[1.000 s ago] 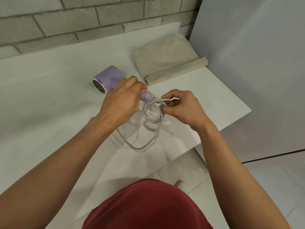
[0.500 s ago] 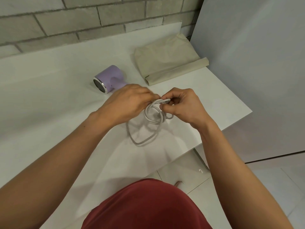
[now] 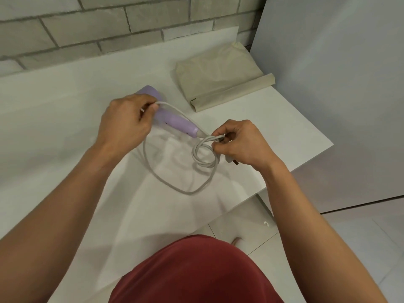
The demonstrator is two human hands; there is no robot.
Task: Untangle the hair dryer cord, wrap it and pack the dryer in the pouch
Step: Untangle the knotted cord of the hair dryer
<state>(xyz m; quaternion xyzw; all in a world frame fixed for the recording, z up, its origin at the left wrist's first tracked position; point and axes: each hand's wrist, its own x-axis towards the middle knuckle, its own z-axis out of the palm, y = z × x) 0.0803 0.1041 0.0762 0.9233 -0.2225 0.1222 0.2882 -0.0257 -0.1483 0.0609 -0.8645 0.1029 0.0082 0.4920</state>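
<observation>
The lilac hair dryer (image 3: pixel 175 121) lies on the white table (image 3: pixel 65 101), its barrel toward the back edge by the brick wall (image 3: pixel 109 25) and its handle pointing toward the right edge. The left hand (image 3: pixel 126 123) covers most of the barrel; its grip is narrow, thumb and forefinger pinched on a strand of the grey cord (image 3: pixel 168 182) just above the dryer body. From that pinch the cord runs along the handle toward the right hand (image 3: pixel 242 145), and another length drops from under the left hand in a wide loop that sags toward the table's front edge before it climbs back up to the right. The right hand is closed on the cord where it leaves the handle's end, fingers bunched around several strands at the top of a small double coil (image 3: pixel 204 155) that hangs just below them. The plug (image 3: pixel 231 160) pokes out beneath the right palm, only partly seen. The beige pouch (image 3: pixel 220 77) lies flat in the table's back right corner, well apart from both hands, its folded edge facing the dryer.
</observation>
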